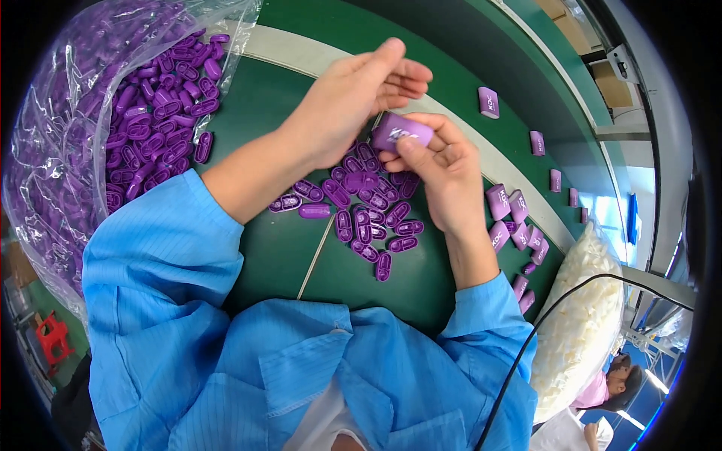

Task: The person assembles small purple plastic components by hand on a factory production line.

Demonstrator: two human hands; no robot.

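Note:
My right hand [445,161] grips a purple plastic case [404,134], a rounded block with white print, between thumb and fingers. Close beside the case is my left hand [359,94], its fingers stretched out and partly hidden behind the thumb; whether the palm touches the case I cannot tell. Below both hands, a loose pile of small purple oval caps [368,197] lies on the green table [289,255]. Some caps show their hollow side, others their smooth back.
A clear plastic bag [56,135] full of purple caps [162,113] lies at the left. Several purple cases [498,201] cluster at the right. More cases [489,102] sit on the green belt [451,79]. A black cable [519,353] crosses before a sack of pale pieces [579,331]. People are beyond.

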